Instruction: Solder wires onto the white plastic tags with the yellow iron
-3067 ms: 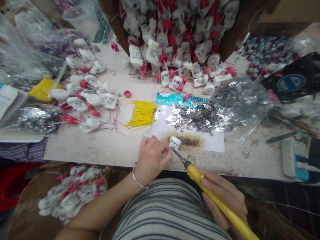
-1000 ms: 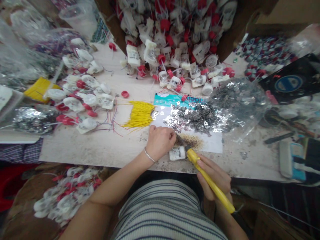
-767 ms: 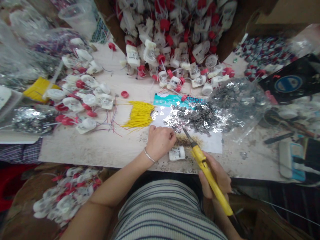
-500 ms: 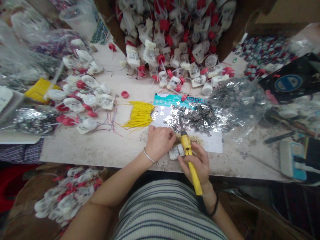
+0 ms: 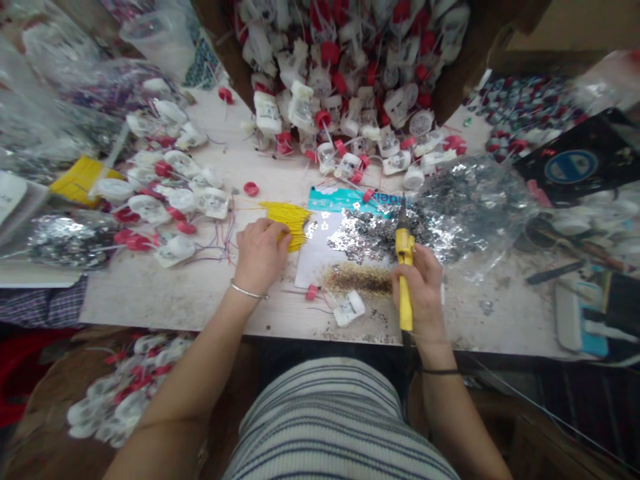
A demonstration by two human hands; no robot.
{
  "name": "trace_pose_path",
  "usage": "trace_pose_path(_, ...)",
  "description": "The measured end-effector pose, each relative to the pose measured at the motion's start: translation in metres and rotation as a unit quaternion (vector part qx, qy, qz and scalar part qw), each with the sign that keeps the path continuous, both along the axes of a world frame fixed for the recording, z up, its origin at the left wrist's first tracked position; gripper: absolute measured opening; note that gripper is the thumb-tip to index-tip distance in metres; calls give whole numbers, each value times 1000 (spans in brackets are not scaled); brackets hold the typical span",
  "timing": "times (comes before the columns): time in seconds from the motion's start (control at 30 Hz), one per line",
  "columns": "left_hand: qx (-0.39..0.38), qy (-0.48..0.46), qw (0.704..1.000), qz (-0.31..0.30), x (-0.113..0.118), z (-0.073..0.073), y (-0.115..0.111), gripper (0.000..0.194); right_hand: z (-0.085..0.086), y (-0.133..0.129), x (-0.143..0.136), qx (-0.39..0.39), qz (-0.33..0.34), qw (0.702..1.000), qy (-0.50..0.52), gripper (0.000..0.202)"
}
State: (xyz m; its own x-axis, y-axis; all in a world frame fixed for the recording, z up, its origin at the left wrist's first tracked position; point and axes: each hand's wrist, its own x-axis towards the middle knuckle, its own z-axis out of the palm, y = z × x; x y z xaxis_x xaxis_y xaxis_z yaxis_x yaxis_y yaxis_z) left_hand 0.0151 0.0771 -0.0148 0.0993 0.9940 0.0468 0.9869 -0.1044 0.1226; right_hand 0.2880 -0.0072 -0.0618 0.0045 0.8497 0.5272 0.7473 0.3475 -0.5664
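My left hand [image 5: 263, 250] is at the left end of the yellow wire bundle [image 5: 295, 217], its fingers closed over the wires; what they pinch is hidden. In my right hand [image 5: 423, 283] is a yellow soldering iron [image 5: 405, 280], its dark tip pointing away from me over the pile of small metal pieces [image 5: 370, 233]. Between my hands a white plastic part [image 5: 349, 308] with thin wires and a red cap [image 5: 311, 292] lies near the table's front edge. Just behind it a brown granular strip [image 5: 360, 279] crosses the white sheet [image 5: 313, 257].
A large container of white and red parts [image 5: 330, 73] stands at the back. More such parts [image 5: 170, 193] lie on the left. On the right are a plastic bag of metal pieces [image 5: 480, 207], a black box [image 5: 575, 163] and a white-and-blue device [image 5: 580, 317].
My left hand has moved left from the white part to the yellow wires. My right hand has shifted right with the iron, which now points straighter ahead. The white part is uncovered.
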Motion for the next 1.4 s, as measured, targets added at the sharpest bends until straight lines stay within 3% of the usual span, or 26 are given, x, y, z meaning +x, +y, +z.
trace_pose_path(0.13,21,-16,999,-41,-5,-1,4,17,1,9,-1,-60,53,997,7,31)
trace_pose_path(0.23,66,-51,993,-78,-10,2,4,18,7,3,-8,-18,64,997,28,24)
trace_pose_path(0.4,124,-146,974,-120,-1,12,-3,15,20,-22,-11,88,-31,994,58,21)
trace_pose_path(0.47,74,-201,966,-142,17,15,-11,14,25,-30,-11,91,-71,992,60,21)
trace_pose_path(0.6,-131,-260,931,-220,70,14,-24,10,30,-36,-16,77,-78,992,68,20)
trace_pose_path(0.7,-193,-233,925,-231,102,7,-23,18,32,-36,-20,81,-72,992,70,21)
trace_pose_path(0.77,-208,-197,932,-223,112,4,-19,22,33,-36,-20,86,-72,991,79,21)
trace_pose_path(0.97,-225,-131,943,-207,90,7,-14,28,32,-57,-4,57,-57,989,124,29)
trace_pose_path(1.1,-223,-136,944,-203,74,13,-19,24,32,-81,4,49,-8,995,86,40)
trace_pose_path(1.27,-229,-125,942,-212,78,13,-27,21,35,-107,9,-50,43,994,90,49)
trace_pose_path(1.4,-192,-82,957,-200,85,13,-30,21,31,-113,10,-45,29,992,116,45)
